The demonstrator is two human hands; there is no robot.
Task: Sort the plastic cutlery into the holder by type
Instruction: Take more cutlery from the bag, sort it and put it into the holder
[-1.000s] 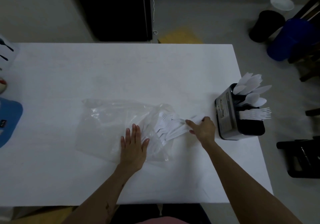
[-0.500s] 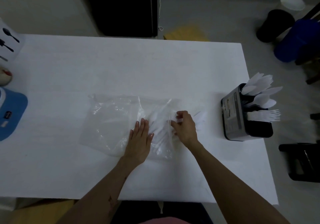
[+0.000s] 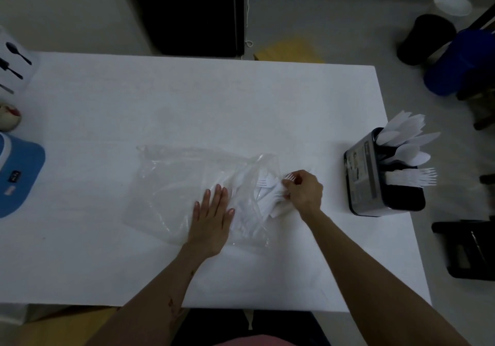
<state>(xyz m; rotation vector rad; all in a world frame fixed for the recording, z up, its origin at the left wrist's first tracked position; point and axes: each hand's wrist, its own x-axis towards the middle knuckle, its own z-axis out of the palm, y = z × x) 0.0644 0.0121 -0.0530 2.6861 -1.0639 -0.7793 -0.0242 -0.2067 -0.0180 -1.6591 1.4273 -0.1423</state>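
Left hand [image 3: 213, 217] lies flat, fingers spread, on the plastic bag [image 3: 174, 184]; right hand [image 3: 304, 191], just beside it, pinches a white fork [image 3: 281, 184].

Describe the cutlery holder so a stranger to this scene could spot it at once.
Start at the white table and go to its right edge, past the right hand that is picking through loose cutlery at the clear plastic bag. The cutlery holder is the dark box standing there. It alone is black and upright, with white forks, spoons and knives sticking out of it.

Right hand [image 3: 304, 193] pinches fork [image 3: 284, 183]; left [image 3: 213, 211] flattens bag [image 3: 174, 184].
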